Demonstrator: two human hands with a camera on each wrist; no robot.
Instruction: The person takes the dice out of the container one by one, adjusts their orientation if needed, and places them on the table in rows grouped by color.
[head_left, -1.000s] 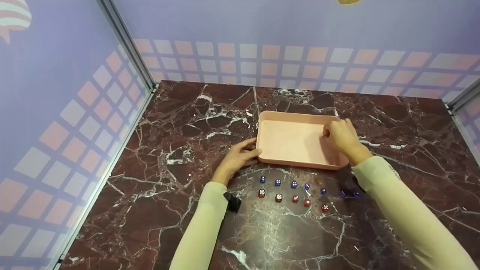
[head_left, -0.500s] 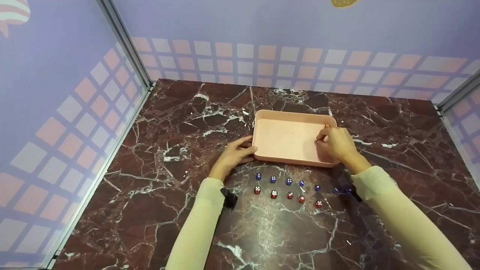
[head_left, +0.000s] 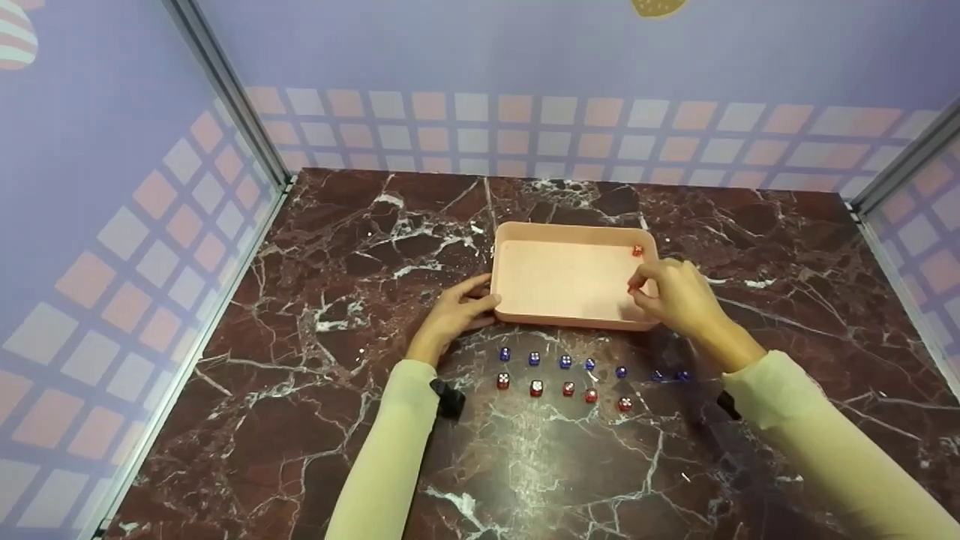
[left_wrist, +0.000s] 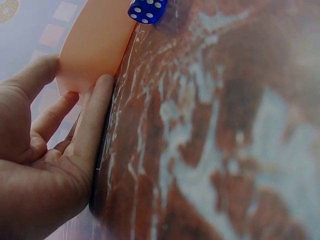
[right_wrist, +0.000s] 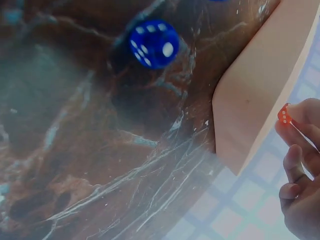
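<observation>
A pink rectangular tray [head_left: 574, 318] stands on the table, with one red die [head_left: 637, 250] in its far right corner. My left hand [head_left: 457, 311] rests against the tray's near left corner; the left wrist view shows its fingertips touching the tray wall [left_wrist: 92, 52]. Over the tray's right part, my right hand [head_left: 679, 296] pinches another red die [right_wrist: 284, 114] between thumb and finger. In front of the tray lie a row of several blue dice [head_left: 565, 361] and, nearer, a row of several red dice [head_left: 536, 388].
The tabletop [head_left: 360, 450] is dark red marble with white veins. Patterned purple panels [head_left: 465, 60] wall it in at the back and on both sides. A black wrist camera [head_left: 450, 401] sits at the left cuff.
My right hand has shifted toward the near side of the tray, uncovering the red die in the far right corner. A red die now shows between its fingertips. The left hand stays against the tray.
</observation>
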